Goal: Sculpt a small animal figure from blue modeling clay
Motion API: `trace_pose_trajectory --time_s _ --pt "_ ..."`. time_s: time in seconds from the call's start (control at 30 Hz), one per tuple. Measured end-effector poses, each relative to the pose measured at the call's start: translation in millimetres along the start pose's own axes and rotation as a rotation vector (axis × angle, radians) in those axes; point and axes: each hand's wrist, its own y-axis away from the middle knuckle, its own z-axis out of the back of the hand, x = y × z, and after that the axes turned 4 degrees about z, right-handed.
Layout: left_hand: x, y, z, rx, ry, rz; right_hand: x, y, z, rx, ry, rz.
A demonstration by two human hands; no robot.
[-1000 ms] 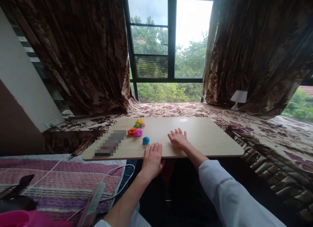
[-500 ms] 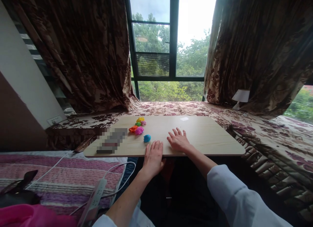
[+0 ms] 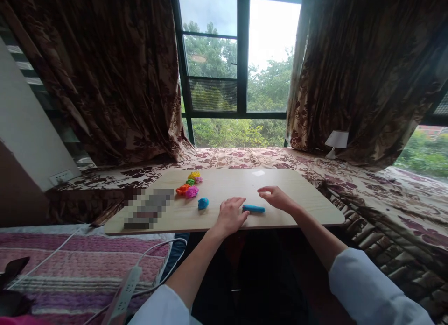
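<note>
A light wooden table (image 3: 301, 194) lies in front of me. On it rests a blue clay roll (image 3: 254, 208), a short rod shape. My left hand (image 3: 231, 215) lies beside its left end, fingers loosely curled and touching the roll's tip. Just right of the roll and a little above it hovers my right hand (image 3: 278, 197), fingers stretched out and holding nothing. A blue clay lump (image 3: 203, 203) sits left of my left hand. Farther back left lie pink (image 3: 192, 191), orange (image 3: 182, 189), green (image 3: 190, 181) and yellow (image 3: 194, 175) clay lumps.
A blurred dark flat object (image 3: 149, 208) lies on the table's left part. A white power strip (image 3: 122, 297) and cables rest on the striped blanket at lower left. A small white lamp (image 3: 336, 142) stands on the patterned ledge by the curtains and window.
My right hand has lifted off the table and uncovered the blue clay roll. My left hand has moved from the table's front edge to the roll's left end.
</note>
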Motion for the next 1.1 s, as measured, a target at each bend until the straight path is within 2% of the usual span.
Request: trace_pose_trajectory --time_s 0.1,0.2,0.43,0.57,0.9,1.1 --pt "-6 -7 -7.6 0.013 0.041 0.002 -7 26 -4 -0.018 -0.02 0.014" --pt "-9 -6 -3.2 0.004 0.104 0.011 -1 41 -14 -0.057 -0.074 0.033" --pt "-12 38 46.4 0.003 0.364 0.035 38 72 -15 -0.071 -0.385 0.152" --pt "-18 56 61.5 0.014 0.484 0.047 52 81 -19 -0.052 -0.529 0.187" --pt "-12 60 49.0 0.049 0.718 0.159 54 80 -19 -0.068 -0.686 0.215" --pt "-14 65 50.3 0.094 0.798 0.193 58 83 -21 -0.082 -0.693 0.225"
